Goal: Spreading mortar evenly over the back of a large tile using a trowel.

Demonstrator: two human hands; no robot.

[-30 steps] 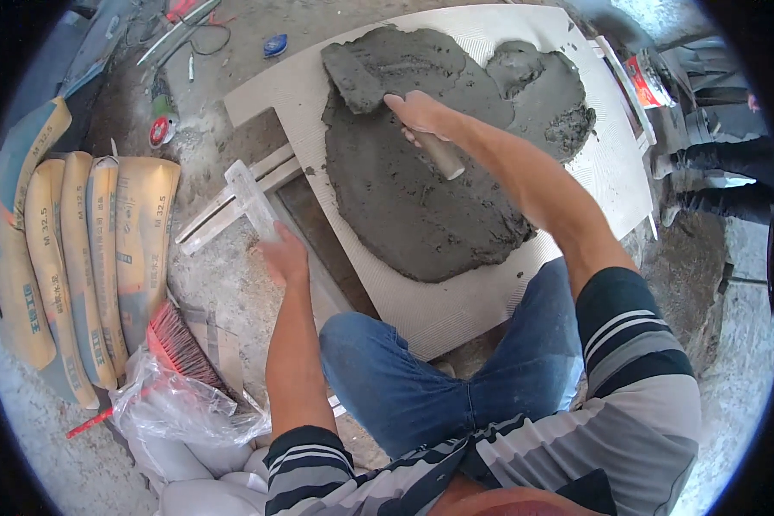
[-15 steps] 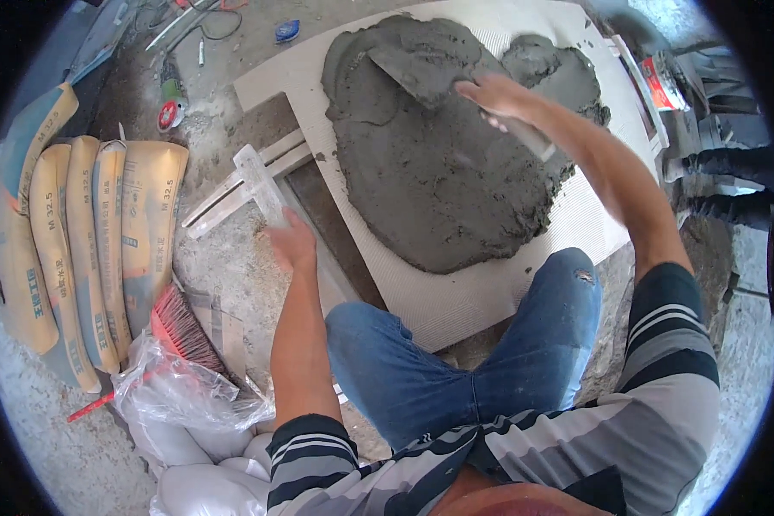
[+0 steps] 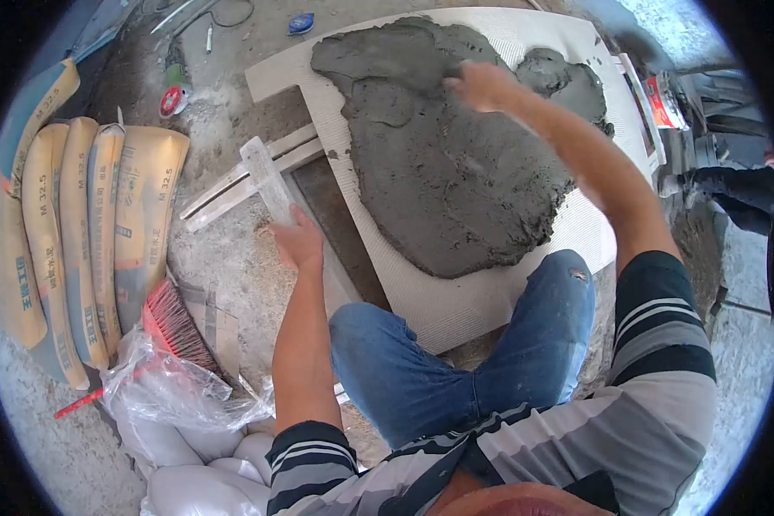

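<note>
Right hand (image 3: 483, 86) curled over the grey mortar (image 3: 456, 193), which lies on a pale ribbed board (image 3: 579, 225); its grip I cannot tell. Left hand (image 3: 299, 242), fingers loosely spread, beside a whitish bar (image 3: 269, 179). Step appears to be spreading; next move calls for even pressure.

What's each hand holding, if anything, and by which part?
The right hand hides any hold over the mortar; whether the left hand grips the pale bar is unclear.
</note>
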